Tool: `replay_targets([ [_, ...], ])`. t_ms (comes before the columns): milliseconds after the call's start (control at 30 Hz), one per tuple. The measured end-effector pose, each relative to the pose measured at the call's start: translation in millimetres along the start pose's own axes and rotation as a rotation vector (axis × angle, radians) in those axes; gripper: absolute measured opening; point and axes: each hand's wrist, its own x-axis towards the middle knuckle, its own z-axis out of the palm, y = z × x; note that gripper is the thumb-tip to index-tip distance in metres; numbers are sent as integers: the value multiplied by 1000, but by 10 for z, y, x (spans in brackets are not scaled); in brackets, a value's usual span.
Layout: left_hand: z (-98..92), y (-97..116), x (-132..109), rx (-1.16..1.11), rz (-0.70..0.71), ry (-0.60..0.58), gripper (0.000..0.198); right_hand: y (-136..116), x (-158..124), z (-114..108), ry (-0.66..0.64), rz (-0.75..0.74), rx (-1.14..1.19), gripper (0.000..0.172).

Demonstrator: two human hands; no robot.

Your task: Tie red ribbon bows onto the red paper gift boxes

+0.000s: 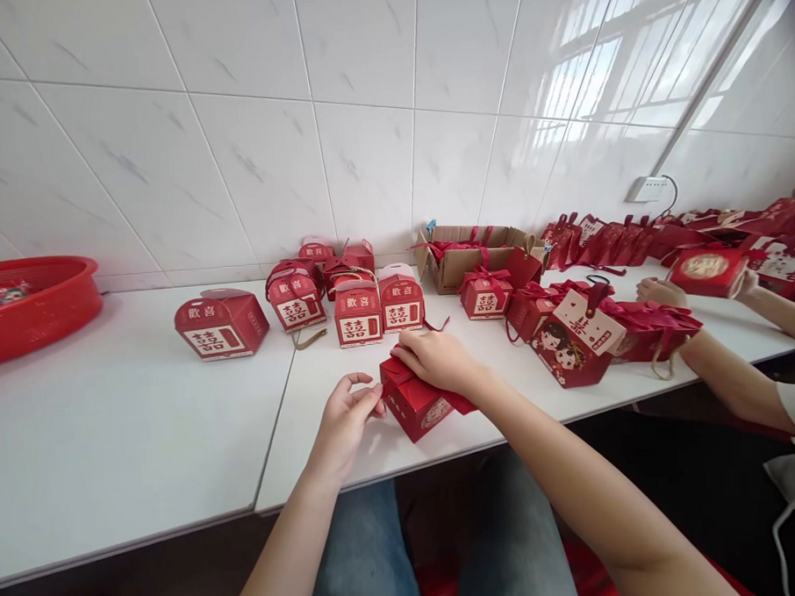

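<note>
A red gift box [412,407] with a round pale print on one side stands near the table's front edge. Red ribbon lies over its top and hangs at its right. My right hand [440,359] rests on the top, its fingers bent over the ribbon; whatever lies under the fingertips is hidden. At the box's left corner is my left hand [351,414], thumb and fingers drawn together; what they pinch is too small to tell.
Several red boxes [357,317] stand behind, with a cardboard box [450,274] of ribbon. A red basin [55,304] sits at left. At right, ribboned boxes and bags [567,348] stand near another person's hands [664,293] at a red box [709,271].
</note>
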Motion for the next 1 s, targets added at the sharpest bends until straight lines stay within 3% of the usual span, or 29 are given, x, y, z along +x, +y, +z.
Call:
replay_targets([
  [167, 11, -43, -18, 160, 69, 4, 32, 5, 3, -80, 40, 42, 120, 24],
  [300, -50, -128, -32, 207, 124, 88, 39, 197, -197, -136, 404, 146, 441, 27],
  [367, -122, -208, -26, 270, 158, 143, 47, 307, -428, -67, 602, 231, 592, 25],
  [433, -192, -293, -16, 370, 181, 141, 54, 353, -718, 84, 681, 311, 684, 20],
  [500, -224, -364, -10, 482, 181, 87, 58, 300, -1004, 284, 630, 312, 712, 39],
  [600, -176, -422, -30, 622, 183, 12, 62, 71, -1274, 563, 431, 316, 743, 74],
  [667, -107, -428, -63, 703, 259, -49, 59, -90, -1306, 678, 362, 366, 743, 90],
  [733, -50, -421, -102, 779, 358, -126, 52, -189, -1254, 724, 388, 415, 754, 102],
  [867, -26, -407, -149, 906, 388, -229, 48, -204, -1140, 698, 510, 514, 788, 99],
  [1000, -43, -425, -146, 975, 406, -192, 45, -237, -1173, 716, 603, 519, 800, 97],
])
